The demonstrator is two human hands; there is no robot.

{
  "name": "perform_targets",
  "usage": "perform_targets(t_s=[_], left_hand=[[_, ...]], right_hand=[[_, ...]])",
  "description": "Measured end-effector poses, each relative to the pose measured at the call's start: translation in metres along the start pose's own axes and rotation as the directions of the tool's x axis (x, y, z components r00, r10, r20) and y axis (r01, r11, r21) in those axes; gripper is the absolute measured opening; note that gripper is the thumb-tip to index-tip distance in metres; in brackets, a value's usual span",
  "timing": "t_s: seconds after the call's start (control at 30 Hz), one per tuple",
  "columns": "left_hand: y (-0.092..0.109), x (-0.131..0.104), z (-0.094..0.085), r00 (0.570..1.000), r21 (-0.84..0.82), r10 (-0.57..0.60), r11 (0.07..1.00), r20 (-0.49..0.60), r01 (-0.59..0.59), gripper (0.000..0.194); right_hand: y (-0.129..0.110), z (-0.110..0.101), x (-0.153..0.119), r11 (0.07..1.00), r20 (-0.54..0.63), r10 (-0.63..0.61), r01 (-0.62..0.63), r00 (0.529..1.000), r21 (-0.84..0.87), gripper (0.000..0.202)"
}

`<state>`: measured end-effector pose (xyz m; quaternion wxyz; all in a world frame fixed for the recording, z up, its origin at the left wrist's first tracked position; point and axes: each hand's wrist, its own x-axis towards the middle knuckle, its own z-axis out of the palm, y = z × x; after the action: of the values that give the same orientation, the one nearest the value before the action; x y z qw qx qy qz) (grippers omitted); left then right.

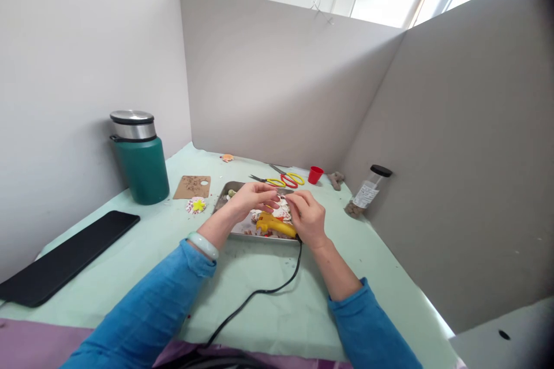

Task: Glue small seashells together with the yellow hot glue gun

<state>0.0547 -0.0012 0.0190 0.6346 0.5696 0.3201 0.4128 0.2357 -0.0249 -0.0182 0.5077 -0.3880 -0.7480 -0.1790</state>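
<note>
My left hand [252, 199] hovers over a metal tray [246, 237]. Its fingers are stretched out and slightly curved, and nothing shows in them. Close by on the right, my right hand [310, 219] has thumb and fingertips pressed together; whatever they pinch is too small to make out. Below the hands, a yellow glue gun [275, 223] lies in the tray, with its black cord [259, 292] running over the front edge. Pale shell-like pieces [283, 209] lie behind the glue gun, partly covered by the hands.
Scissors [288, 179] and a red cup [315, 175] stand behind the tray. Left are a brown card [191, 187], a yellow-starred white decoration [197, 205], a green bottle [142, 167] and a black pad [71, 256]. A clear jar [367, 191] leans by the right partition [459, 155].
</note>
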Motion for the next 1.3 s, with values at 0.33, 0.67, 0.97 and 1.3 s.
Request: perform_targets(t_s=[0.33, 0.67, 0.97, 1.3], left_hand=[[0.0, 0.001, -0.001, 1.0, -0.205, -0.016, 0.979, -0.022, 0.011, 0.03], [-0.013, 0.011, -0.005, 0.966, 0.179, 0.168, 0.975, -0.197, -0.133, 0.032], [-0.021, 0.016, -0.002, 0.958, 0.38, 0.27, 0.9, -0.099, -0.214, 0.029], [-0.015, 0.011, 0.001, 0.959, 0.532, 0.272, 0.825, -0.079, -0.19, 0.017]], right_hand=[[-0.001, 0.001, 0.001, 0.99, -0.001, -0.122, 0.122, 0.992, -0.076, 0.022], [-0.003, 0.001, 0.0, 0.96, 0.109, 0.155, -0.176, 0.982, 0.217, 0.027], [-0.005, 0.003, -0.001, 0.882, 0.292, 0.298, -0.379, 0.909, 0.281, 0.026], [-0.007, 0.003, 0.0, 0.877, 0.279, 0.341, -0.411, 0.898, 0.248, 0.025]])
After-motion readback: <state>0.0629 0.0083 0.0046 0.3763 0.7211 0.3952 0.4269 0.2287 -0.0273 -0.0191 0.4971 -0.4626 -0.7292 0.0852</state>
